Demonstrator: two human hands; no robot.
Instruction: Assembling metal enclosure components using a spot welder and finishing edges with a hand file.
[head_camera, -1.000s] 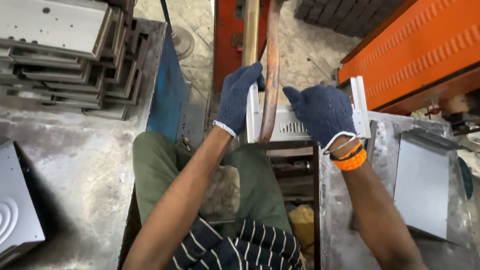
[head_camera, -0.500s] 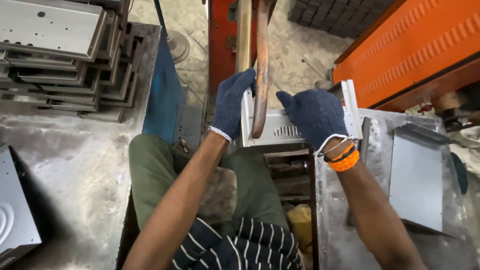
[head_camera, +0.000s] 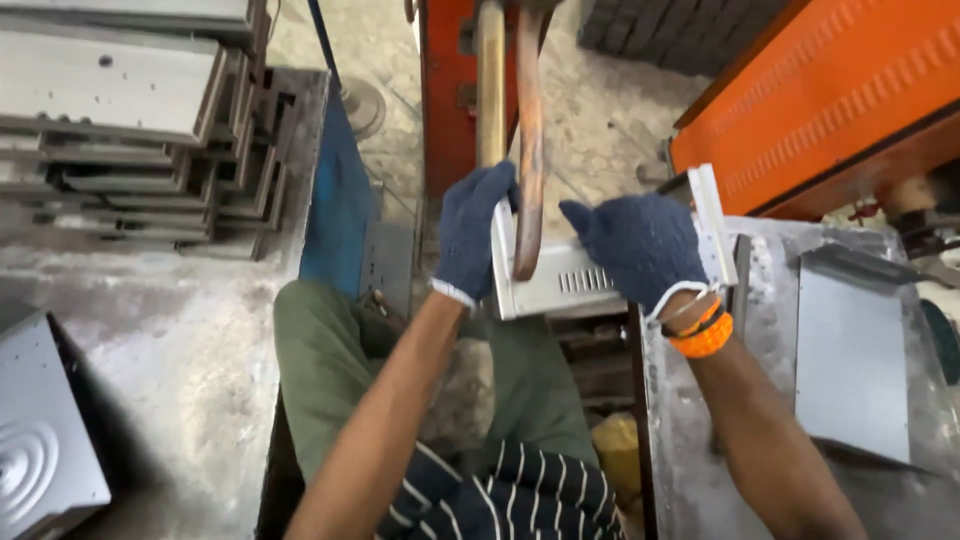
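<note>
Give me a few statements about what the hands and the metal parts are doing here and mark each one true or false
1. Both hands wear dark blue knit gloves. True: the left hand and right hand are both gloved.
2. The hands hold a white metal panel with vent slots. True.
3. The curved copper arm lies flat on the floor. False: it hangs down in front of the panel, between the hands.
4. The stack of grey metal trays sits to the person's right. False: it is on the left.
5. The right wrist carries an orange band. True.
</note>
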